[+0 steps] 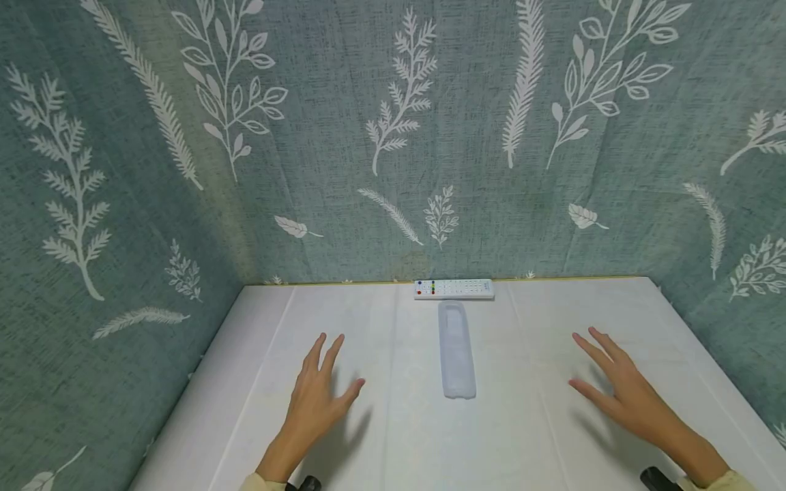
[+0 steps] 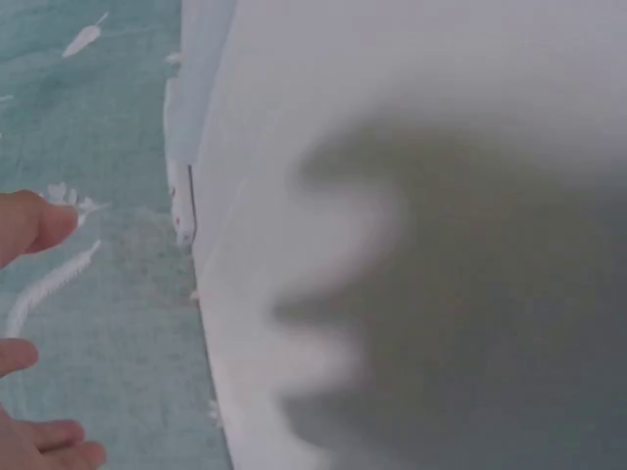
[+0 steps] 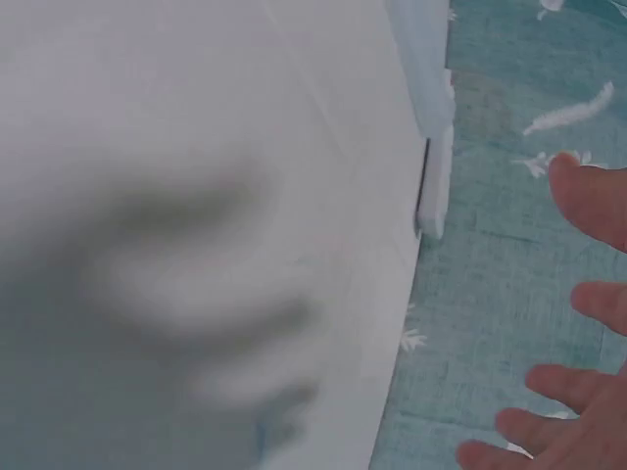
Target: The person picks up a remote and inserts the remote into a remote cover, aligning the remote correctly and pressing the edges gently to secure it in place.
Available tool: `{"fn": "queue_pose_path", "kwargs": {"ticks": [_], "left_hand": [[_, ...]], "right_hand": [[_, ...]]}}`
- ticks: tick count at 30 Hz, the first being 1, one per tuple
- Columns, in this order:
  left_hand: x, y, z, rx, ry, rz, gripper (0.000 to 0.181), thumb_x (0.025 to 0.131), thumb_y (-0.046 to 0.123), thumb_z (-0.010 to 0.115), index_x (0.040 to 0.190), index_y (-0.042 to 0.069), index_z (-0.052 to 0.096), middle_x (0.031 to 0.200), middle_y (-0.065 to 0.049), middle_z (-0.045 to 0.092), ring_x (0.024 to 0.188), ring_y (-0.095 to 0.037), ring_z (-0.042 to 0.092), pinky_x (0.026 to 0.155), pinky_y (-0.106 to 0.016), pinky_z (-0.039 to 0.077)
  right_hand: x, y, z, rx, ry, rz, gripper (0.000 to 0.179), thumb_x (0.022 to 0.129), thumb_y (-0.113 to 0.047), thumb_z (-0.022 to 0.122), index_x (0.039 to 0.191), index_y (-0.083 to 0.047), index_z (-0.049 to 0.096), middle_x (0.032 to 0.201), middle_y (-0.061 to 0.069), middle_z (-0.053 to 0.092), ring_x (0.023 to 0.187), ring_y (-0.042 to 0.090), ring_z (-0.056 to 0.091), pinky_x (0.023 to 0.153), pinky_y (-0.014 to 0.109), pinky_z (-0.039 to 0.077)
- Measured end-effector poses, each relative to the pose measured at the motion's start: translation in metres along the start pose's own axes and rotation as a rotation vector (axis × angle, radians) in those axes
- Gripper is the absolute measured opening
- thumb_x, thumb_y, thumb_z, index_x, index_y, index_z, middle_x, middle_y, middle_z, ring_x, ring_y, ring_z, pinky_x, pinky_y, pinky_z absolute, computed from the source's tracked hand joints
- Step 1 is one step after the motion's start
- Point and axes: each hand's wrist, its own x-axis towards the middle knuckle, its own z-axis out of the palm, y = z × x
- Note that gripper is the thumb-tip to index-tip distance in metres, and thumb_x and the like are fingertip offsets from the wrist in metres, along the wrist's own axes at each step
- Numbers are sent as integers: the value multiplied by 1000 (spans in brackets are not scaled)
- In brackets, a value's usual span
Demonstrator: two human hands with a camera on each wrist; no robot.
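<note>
Currently, a frosted case (image 1: 457, 351) is lying twelve-to-six, a white remote (image 1: 463, 289) nine-to-three, coloured buttons (image 1: 432, 288) toward nine. Left hand (image 1: 315, 399) and right hand (image 1: 628, 395) are hovering empty.

On the tabletop (image 1: 393, 443), the case (image 1: 457, 351) lies lengthwise from 12 to 6 o'clock. The remote control (image 1: 454, 290) lies just beyond its 12 o'clock end, crosswise from 9 to 3, along the far edge; whether the two touch is unclear. From the case, the left hand (image 1: 314, 399) is above the tabletop at 8 o'clock, the right hand (image 1: 628, 392) at 4. Hanging cloth (image 1: 331, 123) borders the tabletop at 12, 9 and 3.
</note>
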Motion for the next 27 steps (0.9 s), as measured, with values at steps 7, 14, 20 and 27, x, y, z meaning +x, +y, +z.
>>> {"fn": "queue_pose_path", "kwargs": {"ticks": [7,14,20,27], "left_hand": [[15,5,9,-168,-27,-52,75,80,23,76,144,14,39,146,-19,31,129,-40,36,80,-57,49],[30,5,21,-300,-11,-30,69,79,11,76,140,7,43,140,-22,38,125,-41,41,93,-58,43],[46,8,25,-399,-36,-62,64,82,9,74,139,6,44,138,-19,41,126,-35,41,93,-56,44],[65,8,31,-483,-46,-127,61,82,9,73,137,10,46,134,-17,46,122,-32,47,90,-51,49]], "right_hand": [[15,1,3,19,27,-55,72,84,-20,72,146,-16,37,139,26,37,122,49,37,83,66,38],[30,-1,7,49,25,-51,67,87,-20,70,146,-15,38,137,16,43,120,33,42,82,52,47],[46,0,10,132,5,-18,60,90,-21,66,143,-9,40,133,15,46,115,34,47,82,53,50],[62,4,19,209,6,18,59,90,-22,66,142,-6,42,130,17,49,111,37,53,81,49,52]]}}
